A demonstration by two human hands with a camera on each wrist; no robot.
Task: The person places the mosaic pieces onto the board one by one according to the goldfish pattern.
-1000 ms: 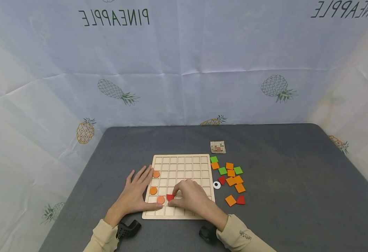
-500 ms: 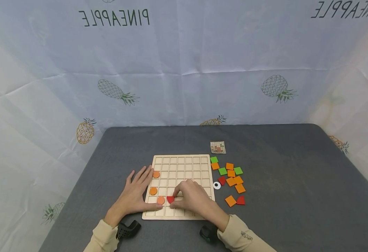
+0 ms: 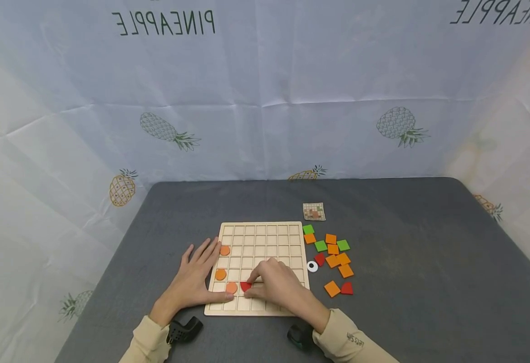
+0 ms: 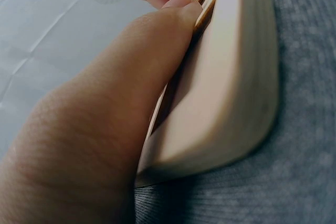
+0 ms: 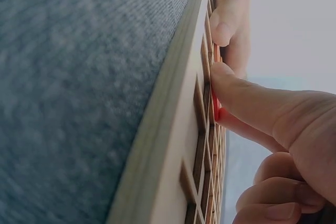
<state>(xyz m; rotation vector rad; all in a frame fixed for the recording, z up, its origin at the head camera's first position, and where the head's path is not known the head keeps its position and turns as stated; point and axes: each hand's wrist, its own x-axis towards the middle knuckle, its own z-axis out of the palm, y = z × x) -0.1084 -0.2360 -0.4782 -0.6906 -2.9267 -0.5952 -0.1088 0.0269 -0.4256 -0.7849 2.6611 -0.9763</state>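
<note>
A light wooden grid board [image 3: 267,252] lies on the table in the head view. My left hand [image 3: 195,277] rests along its left edge with fingers spread, its thumb reaching over the lower left cells beside a light orange disc [image 3: 231,287]. Thumb and index finger of my right hand [image 3: 276,283] pinch a red quarter-circle tile [image 3: 245,286] over a cell just right of that disc. In the right wrist view the red tile [image 5: 216,100] shows as a thin strip at the grid. Two other orange discs, an upper one [image 3: 225,250] and a lower one [image 3: 221,275], sit in the left column.
Right of the board lie several orange square tiles [image 3: 332,289], green tiles [image 3: 321,246], red tiles [image 3: 347,288] and a white ring-shaped piece with a dark centre [image 3: 312,266]. A small printed grid card [image 3: 314,212] lies behind them on the dark grey table [image 3: 410,272].
The red tile has turned slightly and shifted a little to the right between my right thumb and index finger. My left hand has stayed in place on the board.
</note>
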